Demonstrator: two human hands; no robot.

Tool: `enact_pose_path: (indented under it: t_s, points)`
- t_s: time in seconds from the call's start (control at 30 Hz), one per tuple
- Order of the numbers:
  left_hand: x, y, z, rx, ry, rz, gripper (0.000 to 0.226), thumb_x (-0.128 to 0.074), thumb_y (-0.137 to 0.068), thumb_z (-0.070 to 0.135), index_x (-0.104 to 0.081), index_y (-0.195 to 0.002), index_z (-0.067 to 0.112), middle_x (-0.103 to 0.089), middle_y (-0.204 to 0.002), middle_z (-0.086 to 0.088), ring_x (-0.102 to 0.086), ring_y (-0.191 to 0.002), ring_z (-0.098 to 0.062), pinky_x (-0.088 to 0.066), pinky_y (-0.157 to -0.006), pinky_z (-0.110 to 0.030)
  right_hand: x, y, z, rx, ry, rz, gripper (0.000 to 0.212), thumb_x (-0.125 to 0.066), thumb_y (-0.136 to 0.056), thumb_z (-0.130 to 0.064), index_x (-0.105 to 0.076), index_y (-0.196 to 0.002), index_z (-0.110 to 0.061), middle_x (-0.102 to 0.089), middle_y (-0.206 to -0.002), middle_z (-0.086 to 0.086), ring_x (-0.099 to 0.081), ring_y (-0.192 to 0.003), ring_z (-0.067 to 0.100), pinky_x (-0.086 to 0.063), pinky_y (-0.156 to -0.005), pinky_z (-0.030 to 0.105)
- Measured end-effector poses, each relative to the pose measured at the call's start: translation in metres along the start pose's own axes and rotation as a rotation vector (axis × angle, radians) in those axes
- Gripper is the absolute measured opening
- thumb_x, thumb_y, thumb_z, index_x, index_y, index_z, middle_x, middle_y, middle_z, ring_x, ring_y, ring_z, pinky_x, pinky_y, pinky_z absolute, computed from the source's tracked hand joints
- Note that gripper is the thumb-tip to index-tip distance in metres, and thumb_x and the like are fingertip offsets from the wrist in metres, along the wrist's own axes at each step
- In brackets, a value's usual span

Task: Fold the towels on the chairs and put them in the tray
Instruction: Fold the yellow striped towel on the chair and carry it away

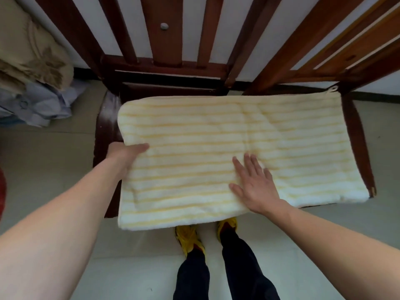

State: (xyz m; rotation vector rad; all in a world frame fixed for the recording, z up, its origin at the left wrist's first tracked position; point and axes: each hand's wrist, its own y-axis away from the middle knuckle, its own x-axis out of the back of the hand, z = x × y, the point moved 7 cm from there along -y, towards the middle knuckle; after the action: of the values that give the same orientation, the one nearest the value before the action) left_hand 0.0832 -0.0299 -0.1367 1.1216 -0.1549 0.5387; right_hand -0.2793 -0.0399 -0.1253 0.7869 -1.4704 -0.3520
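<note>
On the seat of a dark, glossy wooden chair (108,118), a towel (194,135) is laid out flat. It is thick and plush, a soft-cornered rectangle banded in pale yellow and white stripes, with a small hanging loop (333,88) seen at its far right corner. Its near edge is carried past the front of the seat, above a pair of yellow shoes (188,237). The towel's rounded left edge is pinched by the left grip (124,153), the thumb (140,147) laid on top and the fingers hidden beneath the cloth. The right grip (255,185) is spread flat on the towel's near middle, fingers straight and apart, nothing clasped. Behind, the chair's slatted back (164,40) is seen. At the left, a crumpled heap of beige and pale blue cloth (32,61) is piled.
</note>
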Motion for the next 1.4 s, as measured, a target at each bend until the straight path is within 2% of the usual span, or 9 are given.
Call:
enact_pose_path:
  t_s: [0.17, 0.33, 0.5, 0.67, 0.93, 1.07, 1.2, 1.33, 1.4]
  points:
    - [0.017, -0.014, 0.002, -0.078, -0.157, 0.265, 0.052, -0.083, -0.069, 0.036, -0.067, -0.108, 0.005, -0.068, -0.11, -0.014, -0.066, -0.097, -0.033, -0.054, -0.089, -0.047, 0.001, -0.004, 0.001, 0.057, -0.058, -0.057, 0.075, -0.034, -0.099, -0.053, 0.016, -0.152, -0.035, 0.02, -0.161, 0.002, 0.02, -0.148, 0.018, -0.005, -0.12, 0.051]
    - [0.012, 0.041, 0.038, -0.258, -0.541, 0.555, 0.056, -0.074, -0.076, 0.027, -0.048, -0.123, 0.009, -0.045, -0.134, -0.021, -0.04, -0.125, -0.039, -0.034, -0.102, -0.052, 0.027, 0.016, 0.034, 0.013, -0.228, 0.022, 0.064, -0.046, -0.098, -0.037, -0.017, -0.154, -0.027, -0.012, -0.163, 0.001, -0.01, -0.149, 0.018, -0.029, -0.115, 0.041]
    - [-0.067, 0.122, 0.061, -0.635, -0.64, 0.312, 0.037, -0.066, -0.084, 0.018, -0.055, -0.118, 0.01, -0.057, -0.117, -0.016, -0.051, -0.11, -0.036, -0.043, -0.089, -0.047, 0.065, 0.045, 0.117, -0.202, -0.343, 0.191, 0.051, -0.048, -0.099, -0.033, -0.037, -0.147, -0.02, -0.043, -0.146, 0.005, -0.045, -0.13, 0.023, -0.047, -0.094, 0.038]
    - [-0.193, 0.202, 0.041, -0.661, -0.602, -0.024, 0.022, -0.064, -0.083, 0.021, -0.061, -0.104, 0.017, -0.064, -0.09, -0.001, -0.061, -0.087, -0.025, -0.045, -0.068, -0.031, 0.103, 0.049, 0.224, -0.352, -0.375, 0.262, 0.044, -0.054, -0.095, -0.032, -0.05, -0.136, -0.017, -0.06, -0.129, 0.008, -0.06, -0.112, 0.026, -0.05, -0.085, 0.037]
    - [-0.375, 0.256, -0.023, -0.443, -0.613, -0.236, 0.012, -0.055, -0.083, 0.022, -0.06, -0.094, 0.023, -0.065, -0.077, 0.001, -0.062, -0.079, -0.022, -0.048, -0.066, -0.03, 0.166, -0.037, 0.298, -0.045, -0.325, 0.351, 0.02, -0.054, -0.095, -0.021, -0.068, -0.107, -0.015, -0.068, -0.102, 0.005, -0.064, -0.089, 0.025, -0.053, -0.075, 0.036]
    - [-0.443, 0.27, -0.056, -0.251, -0.459, -0.247, 0.002, -0.058, -0.086, 0.024, -0.058, -0.086, 0.022, -0.064, -0.083, 0.004, -0.063, -0.086, -0.02, -0.05, -0.073, -0.029, 0.157, -0.083, 0.295, -0.019, -0.721, 0.085, 0.02, -0.057, -0.095, -0.015, -0.064, -0.113, -0.016, -0.064, -0.104, 0.005, -0.066, -0.087, 0.021, -0.055, -0.069, 0.031]
    - [-0.484, 0.279, -0.082, -0.111, -0.38, -0.112, 0.023, -0.067, -0.083, 0.038, -0.051, -0.086, 0.021, -0.059, -0.085, 0.006, -0.055, -0.079, -0.016, -0.038, -0.062, -0.025, 0.142, -0.109, 0.32, -0.109, -0.905, -0.111, 0.036, -0.06, -0.094, -0.013, -0.053, -0.129, -0.018, -0.06, -0.111, 0.007, -0.061, -0.088, 0.016, -0.056, -0.074, 0.033]
    - [-0.512, 0.303, -0.121, 0.291, -0.019, -0.04, 0.038, -0.075, -0.077, 0.043, -0.05, -0.067, 0.016, -0.067, -0.073, -0.009, -0.066, -0.067, -0.027, -0.057, -0.066, -0.035, 0.152, -0.13, 0.357, -0.187, -0.801, 0.037, 0.047, -0.071, -0.085, -0.027, -0.051, -0.127, -0.02, -0.059, -0.117, 0.006, -0.06, -0.1, 0.02, -0.055, -0.089, 0.042]
    - [-0.533, 0.32, -0.139, 0.562, 0.349, -0.076, 0.042, -0.077, -0.076, 0.044, -0.055, -0.081, 0.009, -0.067, -0.079, -0.017, -0.067, -0.065, -0.029, -0.058, -0.056, -0.035, 0.158, -0.133, 0.369, -0.231, -0.721, 0.112, 0.064, -0.074, -0.081, -0.037, -0.046, -0.134, -0.017, -0.054, -0.128, 0.006, -0.056, -0.112, 0.025, -0.052, -0.094, 0.044]
